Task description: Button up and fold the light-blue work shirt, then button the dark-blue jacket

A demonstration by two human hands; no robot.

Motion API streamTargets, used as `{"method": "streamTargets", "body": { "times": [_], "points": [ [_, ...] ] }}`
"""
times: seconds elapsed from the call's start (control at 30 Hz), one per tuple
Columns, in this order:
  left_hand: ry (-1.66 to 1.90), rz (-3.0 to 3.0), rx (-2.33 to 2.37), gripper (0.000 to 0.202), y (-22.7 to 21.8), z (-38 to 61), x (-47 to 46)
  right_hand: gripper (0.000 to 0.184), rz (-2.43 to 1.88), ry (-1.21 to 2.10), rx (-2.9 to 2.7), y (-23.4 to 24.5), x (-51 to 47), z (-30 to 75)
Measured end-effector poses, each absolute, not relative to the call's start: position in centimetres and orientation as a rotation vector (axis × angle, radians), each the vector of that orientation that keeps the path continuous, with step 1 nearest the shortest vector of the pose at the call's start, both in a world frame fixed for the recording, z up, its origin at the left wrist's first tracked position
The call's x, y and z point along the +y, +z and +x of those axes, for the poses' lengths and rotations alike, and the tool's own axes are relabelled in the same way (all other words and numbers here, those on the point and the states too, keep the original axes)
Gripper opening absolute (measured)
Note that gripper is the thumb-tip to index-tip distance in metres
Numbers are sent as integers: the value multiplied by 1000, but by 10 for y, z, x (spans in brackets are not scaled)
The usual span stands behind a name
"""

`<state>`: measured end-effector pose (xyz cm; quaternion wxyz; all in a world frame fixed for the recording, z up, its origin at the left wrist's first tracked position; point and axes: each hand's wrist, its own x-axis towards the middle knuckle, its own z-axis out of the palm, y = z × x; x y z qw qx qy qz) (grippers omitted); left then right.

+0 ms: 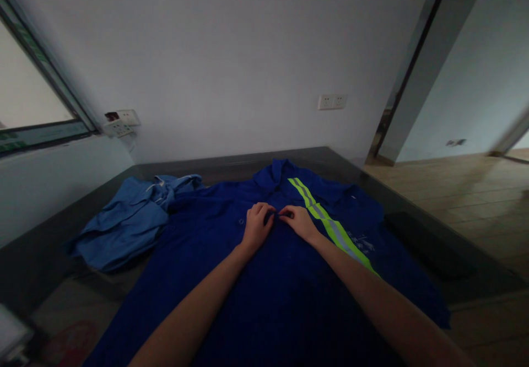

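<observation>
A dark blue work jacket [215,235] lies spread over the dark table, its collar [273,175] toward the wall. Down its right side runs a yellow-green and grey reflective strip [326,221], with small white printing beside it. My left hand [258,224] pinches the jacket's front below the collar, fingers closed on the cloth. Close beside it, my right hand [300,219] pinches the same front edge with thumb and forefinger. The fingertips nearly meet; whether a button is between them I cannot make out. A small round button or snap shows left of my left hand.
A lighter blue folded garment [124,224] lies on the table's left, touching the jacket. On the right is a dark flat oblong object [430,246]. The dark tabletop [231,163] meets a white wall with sockets [332,102]. A window frame [45,69] is at left.
</observation>
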<state>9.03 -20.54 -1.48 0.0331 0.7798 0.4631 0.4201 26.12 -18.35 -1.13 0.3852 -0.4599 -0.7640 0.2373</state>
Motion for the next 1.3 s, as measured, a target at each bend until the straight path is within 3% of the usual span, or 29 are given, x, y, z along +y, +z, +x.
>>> {"method": "streamTargets", "body": {
  "times": [0.13, 0.43, 0.9, 1.3],
  "points": [
    [1197, 2476, 1406, 19, -16, 93, -209, 7, -1130, 693, -1869, -16, -180, 262],
    [1263, 2043, 1274, 12, -23, 90, -201, 8, -1120, 774, -1825, -17, -180, 261],
    [1159, 2041, 1204, 7, -21, 92, -201, 7, -1093, 822, -1824, -19, -182, 261],
    [1170, 2212, 1306, 14, -22, 96, -203, 10, -1073, 646, -1846, -12, -182, 261]
  ]
}}
